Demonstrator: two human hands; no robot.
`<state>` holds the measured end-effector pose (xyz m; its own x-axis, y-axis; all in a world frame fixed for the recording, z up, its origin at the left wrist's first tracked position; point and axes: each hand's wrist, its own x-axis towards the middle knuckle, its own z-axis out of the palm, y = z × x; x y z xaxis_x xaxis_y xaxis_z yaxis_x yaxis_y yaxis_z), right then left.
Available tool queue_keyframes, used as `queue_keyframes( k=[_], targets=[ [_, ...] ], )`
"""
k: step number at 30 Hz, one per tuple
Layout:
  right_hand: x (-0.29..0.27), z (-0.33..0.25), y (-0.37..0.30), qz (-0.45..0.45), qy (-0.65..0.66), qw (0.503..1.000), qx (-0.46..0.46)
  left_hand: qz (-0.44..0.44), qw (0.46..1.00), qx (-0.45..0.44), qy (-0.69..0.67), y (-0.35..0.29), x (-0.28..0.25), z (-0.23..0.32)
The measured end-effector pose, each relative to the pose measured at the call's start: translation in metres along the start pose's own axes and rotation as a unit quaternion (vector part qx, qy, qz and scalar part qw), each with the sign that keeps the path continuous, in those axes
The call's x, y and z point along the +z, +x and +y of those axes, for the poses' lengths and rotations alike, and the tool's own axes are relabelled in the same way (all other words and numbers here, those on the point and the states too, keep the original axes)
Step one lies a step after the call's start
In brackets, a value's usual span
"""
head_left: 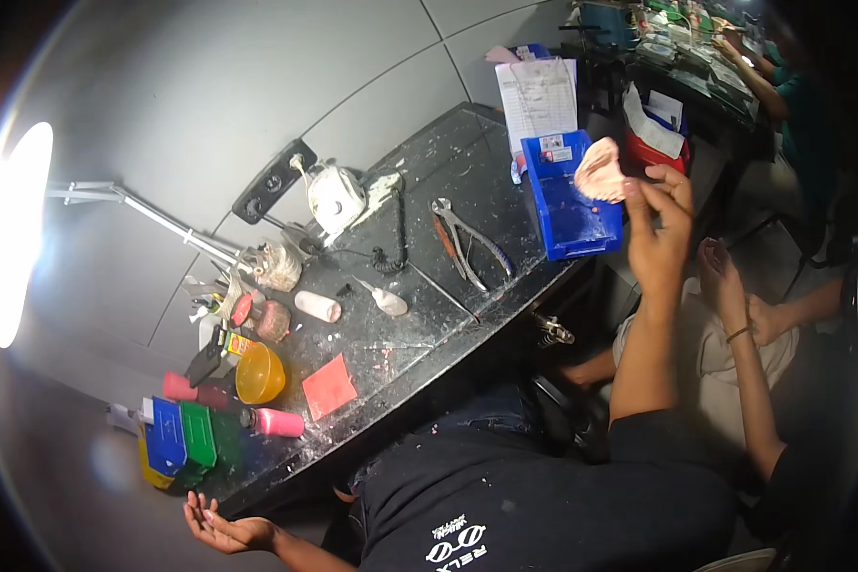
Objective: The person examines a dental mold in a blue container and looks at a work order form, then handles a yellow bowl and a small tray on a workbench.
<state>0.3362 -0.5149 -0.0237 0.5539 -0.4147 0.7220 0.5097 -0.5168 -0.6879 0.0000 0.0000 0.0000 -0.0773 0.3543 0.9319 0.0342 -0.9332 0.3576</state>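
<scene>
Dental cast [600, 173] sits pinched by its edge between the thumb and fingers of my right hand [665, 224], seen against the blue bin [582, 246] on my black bench [453, 162]; I hold my left hand [227, 530] loosely spread near the green bin [198, 434].

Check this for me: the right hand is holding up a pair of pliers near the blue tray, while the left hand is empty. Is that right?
Not quite: the right hand holds a pale pink tooth mould, not pliers. The head view shows the pliers lying on the black table. The blue tray and the empty left hand are as you said.
</scene>
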Motion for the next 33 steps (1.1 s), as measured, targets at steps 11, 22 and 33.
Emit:
queue_keyframes(
  k=[11, 22, 33],
  targets=[
    [0.03, -0.028, -0.019, -0.054, -0.206, 0.974, -0.081, -0.265, 0.932, -0.183, -0.165, -0.048, 0.04, -0.014],
    [0.021, -0.016, -0.014, -0.071, -0.142, 0.985, -0.072, -0.353, 0.906, -0.213, -0.091, -0.051, 0.049, -0.025],
    [0.003, -0.012, -0.013, -0.1, -0.048, 0.993, -0.036, -0.365, 0.899, -0.187, -0.154, -0.057, 0.056, -0.025]
  ],
)
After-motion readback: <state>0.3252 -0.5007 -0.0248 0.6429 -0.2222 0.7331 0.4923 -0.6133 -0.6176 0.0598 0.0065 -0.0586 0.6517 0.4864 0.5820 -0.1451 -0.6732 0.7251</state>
